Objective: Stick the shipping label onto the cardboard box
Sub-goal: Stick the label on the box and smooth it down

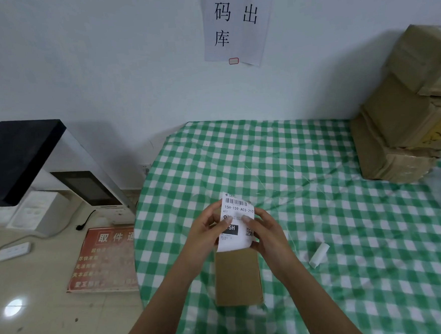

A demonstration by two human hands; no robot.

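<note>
A white shipping label [237, 223] with a barcode, black text and a QR code is held up in both hands above the table. My left hand [205, 233] pinches its left edge and my right hand [267, 232] pinches its right edge, thumbs on the printed face. Directly below the label a small brown cardboard box [237, 276] lies flat on the green-and-white checked tablecloth [320, 186]. The label's lower edge overlaps the box's far end in the view; whether they touch is unclear.
A small white paper roll [319, 255] lies right of the box. Stacked cardboard parcels [405, 107] fill the table's back right corner. To the left, on the floor, stand a black-and-white scanner device [58, 178], a power strip [14, 250] and a red sign [105, 258].
</note>
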